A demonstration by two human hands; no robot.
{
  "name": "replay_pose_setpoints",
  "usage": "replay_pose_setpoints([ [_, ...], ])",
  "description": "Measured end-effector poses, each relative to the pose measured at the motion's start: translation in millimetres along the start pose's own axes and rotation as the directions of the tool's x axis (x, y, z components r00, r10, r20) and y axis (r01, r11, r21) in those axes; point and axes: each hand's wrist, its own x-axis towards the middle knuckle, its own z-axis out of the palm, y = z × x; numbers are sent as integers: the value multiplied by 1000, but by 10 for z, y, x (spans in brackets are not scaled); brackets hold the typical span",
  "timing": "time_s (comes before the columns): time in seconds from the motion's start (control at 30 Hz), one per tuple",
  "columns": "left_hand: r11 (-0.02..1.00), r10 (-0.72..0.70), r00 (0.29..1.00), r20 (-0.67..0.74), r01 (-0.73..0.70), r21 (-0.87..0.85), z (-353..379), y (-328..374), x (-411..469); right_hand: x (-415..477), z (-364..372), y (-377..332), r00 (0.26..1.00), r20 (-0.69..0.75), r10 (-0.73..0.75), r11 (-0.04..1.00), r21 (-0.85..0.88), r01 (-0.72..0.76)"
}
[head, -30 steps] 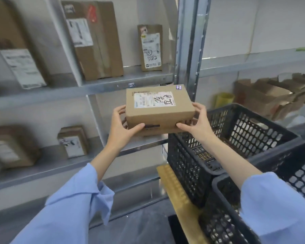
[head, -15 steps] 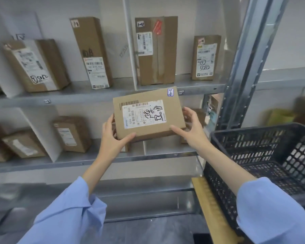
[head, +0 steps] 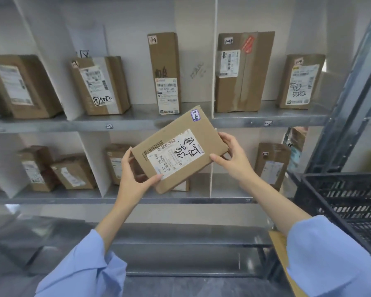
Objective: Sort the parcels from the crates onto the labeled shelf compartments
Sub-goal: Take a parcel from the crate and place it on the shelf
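Note:
I hold a flat brown cardboard parcel [head: 169,138] with a white shipping label and a small purple-edged sticker, tilted up to the right, in front of the metal shelf [head: 137,122]. My left hand [head: 135,179] grips its lower left edge, thumb on the front. My right hand [head: 231,155] grips its right edge. The parcel hangs before the lower shelf row, level with a white divider [head: 211,183]. A black plastic crate [head: 341,202] stands at the right.
Upper compartments hold several upright cardboard parcels, such as a tall narrow one [head: 164,71] and a wide taped one [head: 242,71]. Small tags [head: 109,126] mark the shelf edge. Lower compartments hold more parcels [head: 271,163]. A grey steel upright [head: 351,99] stands at the right.
The view swung left from the crates to the shelf. The parcel moved with both hands toward the shelf and rotated counter-clockwise, its right end now higher.

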Motion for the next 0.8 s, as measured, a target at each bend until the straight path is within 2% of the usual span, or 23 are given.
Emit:
replay_pose_setpoints([
  [0.27, 987, -163, 986, -19, 163, 6, -620, -404, 103, 168, 563, -176, 996, -7, -89, 993, -73, 88],
  [0.43, 989, -151, 988, -41, 151, 3, -768, -646, 132, 255, 842, -176, 997, -22, -69, 997, -38, 69],
  [0.6, 989, -144, 990, 11, 144, -10, -836, -754, 101, 263, 1050, -200, 995, -75, 70, 984, 167, -57],
  [0.7, 992, -128, 989, 69, 128, 5, -819, -810, 81, 220, 1090, -186, 991, -102, 87, 985, 161, -70],
  [0.8, 989, -150, 982, 112, 150, 0, -671, -841, 61, 122, 1047, -141, 991, -114, 69, 995, 82, -60],
])
